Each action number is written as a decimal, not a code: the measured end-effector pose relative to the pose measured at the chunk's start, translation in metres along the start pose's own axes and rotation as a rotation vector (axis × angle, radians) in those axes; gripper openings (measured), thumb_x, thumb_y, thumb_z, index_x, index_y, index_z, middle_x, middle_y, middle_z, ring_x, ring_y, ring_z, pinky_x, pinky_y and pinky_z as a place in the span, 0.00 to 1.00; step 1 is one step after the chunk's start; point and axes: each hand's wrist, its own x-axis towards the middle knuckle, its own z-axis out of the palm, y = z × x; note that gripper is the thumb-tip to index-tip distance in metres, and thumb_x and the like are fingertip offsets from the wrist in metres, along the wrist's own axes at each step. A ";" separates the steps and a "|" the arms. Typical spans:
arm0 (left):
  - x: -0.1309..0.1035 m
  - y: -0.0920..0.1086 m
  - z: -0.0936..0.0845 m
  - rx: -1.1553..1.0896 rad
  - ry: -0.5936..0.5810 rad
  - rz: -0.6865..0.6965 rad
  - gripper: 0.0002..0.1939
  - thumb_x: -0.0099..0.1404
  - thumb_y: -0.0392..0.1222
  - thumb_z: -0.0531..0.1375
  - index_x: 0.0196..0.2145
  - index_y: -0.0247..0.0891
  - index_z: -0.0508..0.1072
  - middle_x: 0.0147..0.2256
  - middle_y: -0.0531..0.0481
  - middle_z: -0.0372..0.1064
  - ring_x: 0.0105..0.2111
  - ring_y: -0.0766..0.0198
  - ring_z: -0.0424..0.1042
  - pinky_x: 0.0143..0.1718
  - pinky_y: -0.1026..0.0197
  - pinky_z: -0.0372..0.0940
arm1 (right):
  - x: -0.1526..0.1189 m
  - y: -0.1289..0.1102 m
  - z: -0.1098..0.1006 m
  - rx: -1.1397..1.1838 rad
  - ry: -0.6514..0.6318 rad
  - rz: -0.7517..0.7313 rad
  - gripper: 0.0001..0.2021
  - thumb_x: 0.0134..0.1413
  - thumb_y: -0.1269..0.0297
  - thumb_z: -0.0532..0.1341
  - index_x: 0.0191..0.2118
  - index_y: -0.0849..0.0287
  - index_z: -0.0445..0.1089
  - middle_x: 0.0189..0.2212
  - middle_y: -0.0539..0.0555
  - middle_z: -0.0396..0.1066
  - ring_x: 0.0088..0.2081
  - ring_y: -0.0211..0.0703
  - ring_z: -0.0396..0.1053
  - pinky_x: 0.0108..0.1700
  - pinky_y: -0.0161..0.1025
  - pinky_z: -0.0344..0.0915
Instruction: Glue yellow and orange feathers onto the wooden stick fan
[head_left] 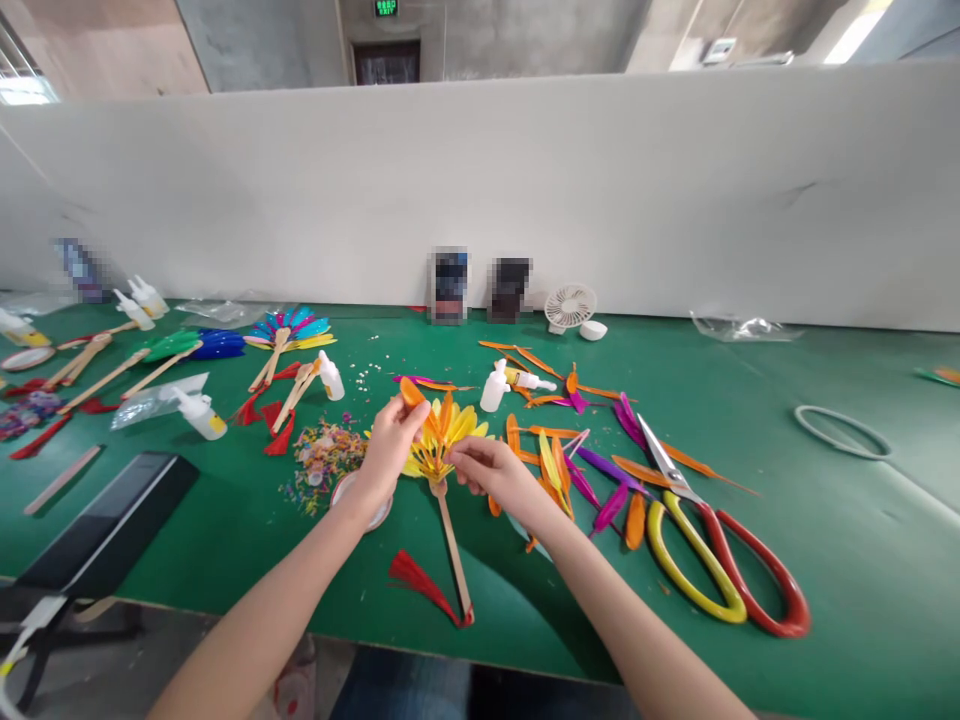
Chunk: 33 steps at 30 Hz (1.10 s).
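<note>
A feather fan point(450, 540) with a wooden handle and red tassel point(420, 580) lies in front of me, its yellow feathers point(469, 422) spread away from me and orange ones over their middle. My left hand point(391, 445) is closed at the fan's left side, pinching an orange feather point(412, 392) between thumb and fingers. At the right, the fingertips of my right hand point(491, 470) press together by the base of the fan's feathers. What they grip, if anything, is too small to make out. A round dish point(384, 512) is partly hidden under my left wrist.
Loose feathers point(611, 508) and large scissors point(694, 500) lie to the right. Behind the fan stands a white glue bottle point(494, 387). Dried flower bits point(322, 455), more fans point(280, 350) and a black device point(112, 525) are on the left. A white partition point(637, 190) borders the green table.
</note>
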 end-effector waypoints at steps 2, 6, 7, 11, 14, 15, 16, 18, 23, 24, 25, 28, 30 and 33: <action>0.001 -0.002 -0.002 -0.039 0.007 -0.009 0.14 0.54 0.49 0.56 0.21 0.39 0.57 0.17 0.59 0.52 0.19 0.71 0.53 0.23 0.65 0.50 | 0.000 0.001 0.002 0.006 0.027 0.000 0.11 0.44 0.56 0.57 0.22 0.58 0.63 0.15 0.44 0.57 0.17 0.32 0.54 0.22 0.33 0.53; 0.003 -0.005 -0.003 -0.001 -0.024 -0.016 0.14 0.54 0.48 0.56 0.20 0.39 0.57 0.18 0.58 0.53 0.19 0.71 0.54 0.24 0.65 0.51 | 0.002 0.006 0.002 0.037 0.096 0.009 0.13 0.44 0.52 0.56 0.22 0.57 0.62 0.14 0.44 0.56 0.16 0.32 0.54 0.20 0.33 0.52; 0.002 -0.005 -0.002 0.023 -0.017 -0.014 0.14 0.54 0.48 0.56 0.19 0.39 0.58 0.18 0.58 0.52 0.19 0.71 0.54 0.24 0.65 0.51 | 0.003 0.007 0.002 0.047 0.113 0.008 0.14 0.44 0.51 0.56 0.23 0.58 0.62 0.14 0.44 0.56 0.16 0.32 0.54 0.20 0.33 0.51; 0.000 -0.004 0.001 0.076 -0.009 -0.006 0.14 0.53 0.48 0.57 0.19 0.39 0.58 0.17 0.58 0.53 0.19 0.71 0.54 0.24 0.65 0.52 | 0.004 0.006 0.002 0.056 0.109 -0.004 0.15 0.41 0.49 0.57 0.25 0.58 0.64 0.15 0.44 0.57 0.17 0.32 0.53 0.20 0.33 0.51; -0.002 -0.005 0.003 0.066 -0.042 -0.022 0.15 0.52 0.51 0.57 0.19 0.39 0.58 0.17 0.58 0.53 0.19 0.70 0.56 0.24 0.64 0.52 | 0.004 0.006 0.002 0.041 0.096 -0.008 0.14 0.38 0.51 0.60 0.23 0.58 0.63 0.15 0.44 0.57 0.18 0.32 0.53 0.21 0.33 0.51; -0.003 -0.005 0.004 0.061 -0.072 -0.035 0.16 0.52 0.52 0.57 0.19 0.39 0.58 0.17 0.58 0.53 0.20 0.70 0.56 0.24 0.64 0.53 | 0.004 0.006 0.002 0.037 0.107 -0.007 0.14 0.38 0.51 0.60 0.22 0.57 0.62 0.15 0.44 0.57 0.18 0.32 0.53 0.21 0.33 0.51; -0.003 -0.006 0.005 0.060 -0.117 -0.049 0.16 0.51 0.53 0.58 0.20 0.39 0.59 0.17 0.58 0.54 0.20 0.69 0.56 0.24 0.64 0.52 | 0.005 0.007 0.002 0.032 0.119 -0.007 0.14 0.38 0.51 0.59 0.22 0.57 0.61 0.15 0.44 0.57 0.17 0.32 0.53 0.21 0.33 0.51; -0.003 -0.008 0.006 0.082 -0.224 -0.073 0.16 0.48 0.53 0.60 0.21 0.38 0.61 0.18 0.58 0.55 0.20 0.70 0.56 0.23 0.65 0.52 | 0.005 0.008 0.002 0.011 0.135 -0.011 0.15 0.40 0.50 0.58 0.21 0.57 0.60 0.15 0.44 0.56 0.17 0.32 0.53 0.21 0.34 0.51; -0.003 -0.009 0.007 0.168 -0.248 -0.111 0.17 0.46 0.53 0.61 0.20 0.37 0.62 0.17 0.58 0.54 0.18 0.70 0.55 0.21 0.65 0.50 | 0.005 0.011 0.001 -0.070 0.131 -0.068 0.13 0.44 0.52 0.55 0.21 0.56 0.58 0.15 0.44 0.55 0.17 0.33 0.53 0.21 0.34 0.51; -0.002 -0.008 0.006 0.168 -0.228 -0.117 0.18 0.46 0.54 0.61 0.19 0.38 0.61 0.16 0.58 0.54 0.18 0.70 0.54 0.21 0.65 0.49 | 0.005 0.011 0.002 -0.079 0.128 -0.078 0.13 0.44 0.53 0.55 0.21 0.56 0.58 0.15 0.44 0.55 0.17 0.33 0.53 0.21 0.34 0.50; -0.002 -0.008 0.006 0.165 -0.204 -0.119 0.19 0.46 0.54 0.61 0.18 0.38 0.60 0.16 0.58 0.53 0.17 0.70 0.54 0.20 0.65 0.48 | 0.005 0.012 0.002 -0.085 0.125 -0.086 0.13 0.44 0.53 0.55 0.21 0.56 0.58 0.15 0.44 0.55 0.17 0.33 0.53 0.21 0.34 0.50; 0.001 -0.006 0.001 0.148 -0.085 -0.094 0.20 0.47 0.56 0.60 0.17 0.38 0.58 0.15 0.58 0.52 0.17 0.71 0.52 0.20 0.65 0.47 | 0.005 0.013 0.003 -0.095 0.126 -0.094 0.12 0.43 0.54 0.55 0.21 0.56 0.57 0.15 0.45 0.55 0.17 0.33 0.53 0.21 0.34 0.50; 0.003 -0.004 -0.003 0.113 0.006 -0.033 0.20 0.50 0.56 0.58 0.18 0.38 0.57 0.16 0.58 0.52 0.17 0.71 0.53 0.21 0.65 0.49 | 0.005 0.014 0.003 -0.093 0.131 -0.087 0.12 0.44 0.53 0.54 0.21 0.56 0.57 0.14 0.45 0.55 0.17 0.33 0.53 0.21 0.34 0.50; 0.004 -0.001 -0.007 0.044 0.037 0.038 0.19 0.55 0.56 0.55 0.21 0.39 0.59 0.16 0.59 0.51 0.18 0.71 0.54 0.22 0.65 0.50 | 0.006 0.014 0.003 -0.084 0.154 -0.070 0.13 0.45 0.52 0.53 0.21 0.56 0.57 0.14 0.44 0.55 0.17 0.33 0.52 0.21 0.34 0.51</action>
